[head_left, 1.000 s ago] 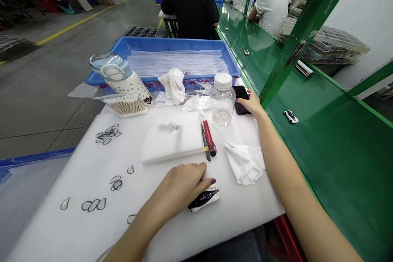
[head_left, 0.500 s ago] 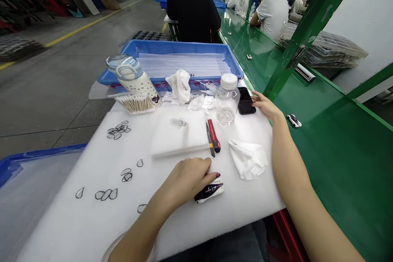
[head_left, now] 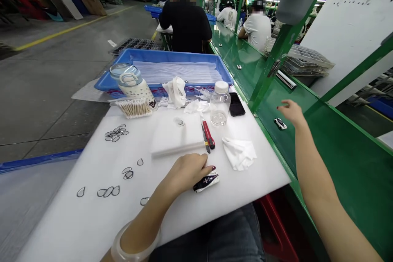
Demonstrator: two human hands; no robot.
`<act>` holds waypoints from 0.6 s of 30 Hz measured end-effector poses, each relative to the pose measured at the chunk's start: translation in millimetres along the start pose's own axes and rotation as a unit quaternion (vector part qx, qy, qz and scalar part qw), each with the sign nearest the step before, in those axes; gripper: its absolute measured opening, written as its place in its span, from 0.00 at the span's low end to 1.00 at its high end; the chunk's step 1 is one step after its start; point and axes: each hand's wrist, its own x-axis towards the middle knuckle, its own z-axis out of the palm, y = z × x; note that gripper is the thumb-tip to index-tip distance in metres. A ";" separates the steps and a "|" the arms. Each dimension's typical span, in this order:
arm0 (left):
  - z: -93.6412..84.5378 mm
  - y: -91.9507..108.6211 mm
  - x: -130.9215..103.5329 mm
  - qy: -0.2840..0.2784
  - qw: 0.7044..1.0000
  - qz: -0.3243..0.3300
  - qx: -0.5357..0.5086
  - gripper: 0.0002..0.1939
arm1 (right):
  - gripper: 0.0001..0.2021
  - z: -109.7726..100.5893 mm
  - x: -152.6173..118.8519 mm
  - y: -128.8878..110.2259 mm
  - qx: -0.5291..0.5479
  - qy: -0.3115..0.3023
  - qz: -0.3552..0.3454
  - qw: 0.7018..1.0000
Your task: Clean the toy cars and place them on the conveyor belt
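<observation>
A small black and white toy car [head_left: 206, 181] lies on the white foam-covered table [head_left: 242, 188], and my left hand [head_left: 189, 171] is closed on its rear left part, with the thumb on top. Over the green belt [head_left: 325, 143] hangs my right hand [head_left: 291, 111], fingers apart and holding nothing. Just below and left of it, another white and black toy car [head_left: 280, 123] sits on the belt, not touched. Several thin black rings [head_left: 116, 132] are scattered on the left of the table. A red cutter [head_left: 208, 134] lies beside the white foam block [head_left: 175, 139].
At the table's back stand a clear bottle [head_left: 220, 104], a phone [head_left: 237, 105], cotton swabs [head_left: 135, 108], a patterned cup [head_left: 135, 86] and a blue tray [head_left: 227, 69]. A crumpled cloth [head_left: 239, 153] lies right of the cutter. A green post [head_left: 270, 65] rises beside the belt. People sit further back.
My right hand has left the phone's edge and moved right, out over the belt near the toy car. The view has turned to the right. My left hand stays at its car.
</observation>
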 end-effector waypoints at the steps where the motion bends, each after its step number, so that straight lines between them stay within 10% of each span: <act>1: 0.6 -0.1 1.3 0.000 1.000 0.002 0.003 0.17 | 0.28 7.3 -1.9 15.1 -0.034 0.010 0.037 0.999; 6: -3.9 -2.5 7.6 -0.020 0.999 0.024 -0.013 0.17 | 0.28 35.0 -21.4 59.7 -0.125 0.022 0.102 0.987; 11: 1.6 -13.7 -18.7 -0.007 0.997 0.032 -0.069 0.16 | 0.30 42.4 -49.0 43.8 -0.117 0.038 -0.003 0.992; 18: 63.4 -8.5 -60.2 0.245 0.967 0.051 -0.050 0.22 | 0.26 78.1 -94.1 12.8 -0.012 -0.021 -0.268 0.963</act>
